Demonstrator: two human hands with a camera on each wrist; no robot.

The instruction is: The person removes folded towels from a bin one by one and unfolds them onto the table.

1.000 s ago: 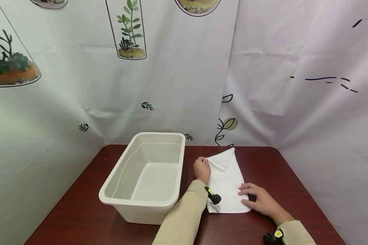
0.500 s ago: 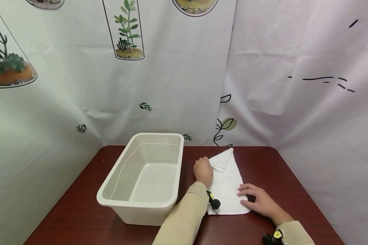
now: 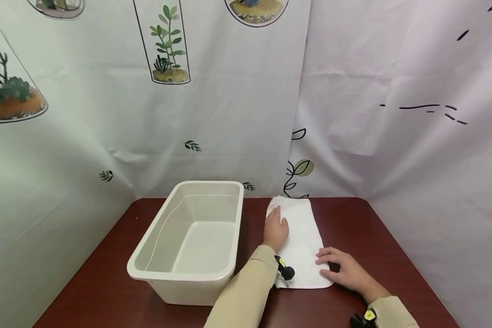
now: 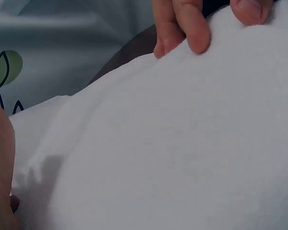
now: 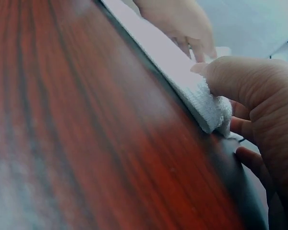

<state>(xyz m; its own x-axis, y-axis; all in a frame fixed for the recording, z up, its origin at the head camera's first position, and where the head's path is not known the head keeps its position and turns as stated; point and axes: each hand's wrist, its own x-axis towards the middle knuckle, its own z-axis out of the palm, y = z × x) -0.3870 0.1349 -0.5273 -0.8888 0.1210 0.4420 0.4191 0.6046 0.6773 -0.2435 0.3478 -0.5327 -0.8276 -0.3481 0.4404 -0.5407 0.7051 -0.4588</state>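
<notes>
A folded white towel [image 3: 301,237] lies flat on the right part of the table, its far left corner slightly ruffled. My left hand [image 3: 275,233] rests on the towel's left side near the far end, its fingers fairly straight. At the near right edge, my right hand [image 3: 346,271] touches the towel with thumb and fingertips spread and loosely bent. The left wrist view shows the smooth towel surface [image 4: 149,134] between both hands. In the right wrist view, the right thumb lies against the thick folded edge of the towel [image 5: 170,60].
A deep cream plastic tub [image 3: 184,276] stands left of the towel, close to the left forearm. Both sit on a dark red wooden table [image 3: 106,282]. A white printed cloth backdrop [image 3: 246,114] hangs behind the table and along both sides.
The towel's far left corner, folded over earlier, now lies spread out to the left. My left hand has let go of it and straightened its fingers. The right hand stays nearly in place.
</notes>
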